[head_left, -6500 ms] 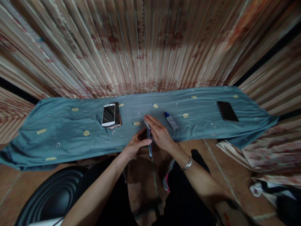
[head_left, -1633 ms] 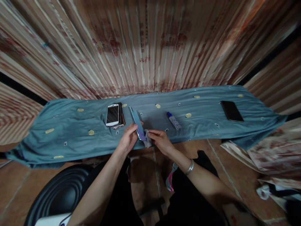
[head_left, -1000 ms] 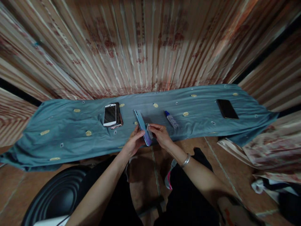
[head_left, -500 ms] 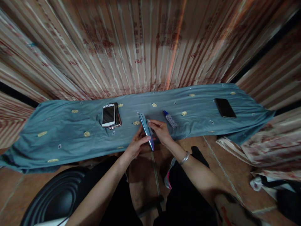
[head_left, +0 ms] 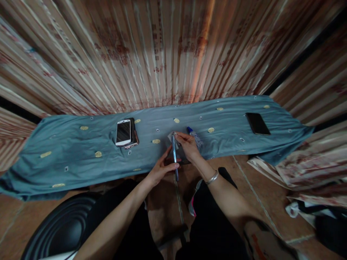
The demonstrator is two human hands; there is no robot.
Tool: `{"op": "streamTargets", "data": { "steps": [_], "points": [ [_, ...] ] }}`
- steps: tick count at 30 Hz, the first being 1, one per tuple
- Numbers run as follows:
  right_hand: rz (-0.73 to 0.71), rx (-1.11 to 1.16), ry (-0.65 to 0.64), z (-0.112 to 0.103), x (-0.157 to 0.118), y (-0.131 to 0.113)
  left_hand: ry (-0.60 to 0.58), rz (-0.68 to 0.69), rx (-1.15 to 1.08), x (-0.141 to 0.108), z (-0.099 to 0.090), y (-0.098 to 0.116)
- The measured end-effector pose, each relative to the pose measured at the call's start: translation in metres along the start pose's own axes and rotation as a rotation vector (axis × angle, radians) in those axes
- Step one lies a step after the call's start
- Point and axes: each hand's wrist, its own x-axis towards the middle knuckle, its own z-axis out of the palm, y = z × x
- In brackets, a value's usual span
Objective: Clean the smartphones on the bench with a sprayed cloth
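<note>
Over the front edge of the cloth-covered table, my left hand grips a bluish smartphone by its lower part. The phone is turned edge-on, so its narrow side faces me. My right hand pinches a thin, whitish wipe or tissue against the phone's upper end. Part of the wipe shows beyond the phone's top; the rest is hidden by my fingers. Just behind my right hand lies a clear bottle with a blue cap, partly covered by that hand.
A small stack of phones with a white one on top lies left of centre. A dark phone lies at the right. The teal patterned cloth is wrinkled. A curtain hangs behind; a black round stool stands lower left.
The phone has turned from slanted to nearly upright and edge-on. My right hand has moved slightly up with the wipe to the phone's top end, now partly covering the bottle.
</note>
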Motion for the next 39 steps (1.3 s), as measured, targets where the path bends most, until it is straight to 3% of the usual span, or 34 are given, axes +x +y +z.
{"op": "streamTargets", "data": {
  "steps": [16, 28, 34, 39],
  "points": [
    [-0.274, -0.297, -0.187, -0.009, -0.008, -0.018, -0.001, -0.063, 0.054, -0.001, 0.002, 0.006],
    [-0.73, -0.79, -0.21, -0.017, -0.019, -0.023, 0.105, 0.068, 0.077, 0.013, -0.008, -0.008],
    [-0.705, -0.807, -0.231, -0.013, -0.025, -0.018, 0.262, 0.159, 0.108, 0.022, -0.008, -0.007],
    [-0.683, -0.802, -0.21, -0.007, -0.03, -0.013, 0.277, 0.227, 0.12, 0.026, -0.011, -0.003]
  ]
}}
